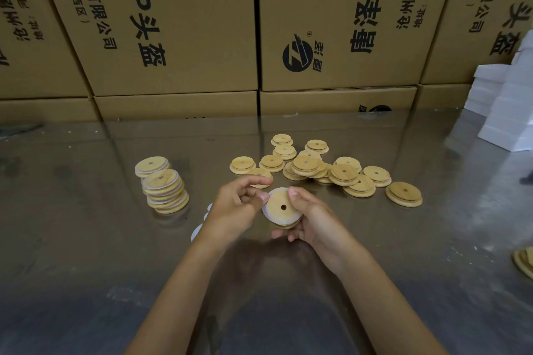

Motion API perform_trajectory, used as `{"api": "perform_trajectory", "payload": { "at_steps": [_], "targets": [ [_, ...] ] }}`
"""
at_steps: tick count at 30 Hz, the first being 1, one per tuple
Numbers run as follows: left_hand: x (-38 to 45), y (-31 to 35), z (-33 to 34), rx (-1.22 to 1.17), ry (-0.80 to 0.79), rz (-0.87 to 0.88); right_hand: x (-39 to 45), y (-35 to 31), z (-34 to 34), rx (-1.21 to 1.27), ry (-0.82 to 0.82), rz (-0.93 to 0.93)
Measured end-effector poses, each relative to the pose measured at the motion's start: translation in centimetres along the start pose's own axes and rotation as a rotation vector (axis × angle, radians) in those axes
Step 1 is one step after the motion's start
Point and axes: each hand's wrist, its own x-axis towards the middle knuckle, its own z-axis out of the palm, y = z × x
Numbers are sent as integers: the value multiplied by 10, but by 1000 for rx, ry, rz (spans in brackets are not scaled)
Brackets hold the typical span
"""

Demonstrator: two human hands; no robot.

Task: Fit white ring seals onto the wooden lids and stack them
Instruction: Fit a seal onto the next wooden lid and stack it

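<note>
Wood, light and stiff, the lid [283,207] sits above the tabletop [86,239], my right hand [310,217] clamped on its rim, my left hand [239,200] pinching its stretchy white ring seal [266,210].

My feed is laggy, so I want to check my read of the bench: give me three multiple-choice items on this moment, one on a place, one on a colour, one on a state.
1. Where does the stack of finished lids stand, relative to the hands?
A. To their left
B. To their right
C. Behind the white blocks

2. What colour is the ring seal around the held lid?
A. Black
B. White
C. Red

3. What is the state of the held lid?
A. Lying flat on the table, untouched
B. On top of the stack
C. Held up between both hands

Answers:
1 A: the stack stands left of the left hand, while the loose lids lie to the right.
2 B: a white rim shows around the wood.
3 C: the right hand grips it and the left hand's thumb pinches its edge.
</note>
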Motion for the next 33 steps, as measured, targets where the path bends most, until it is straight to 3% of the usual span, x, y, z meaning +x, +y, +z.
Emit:
{"api": "perform_trajectory", "payload": {
  "at_steps": [11, 16, 26, 33],
  "targets": [
    [3, -8, 4, 1, -2, -49, 0, -3, 1, 119, 77, 13],
    [0, -8, 8, -35, 57, -89, 0, -2, 1, 88, 71, -28],
    [-1, -12, 11, 8, 23, -153, 2, 5, 1, 109, 163, -139],
    [-1, -7, 11, -22, 94, -49, 4, 4, 2, 70, 155, -72]
  ]
}}
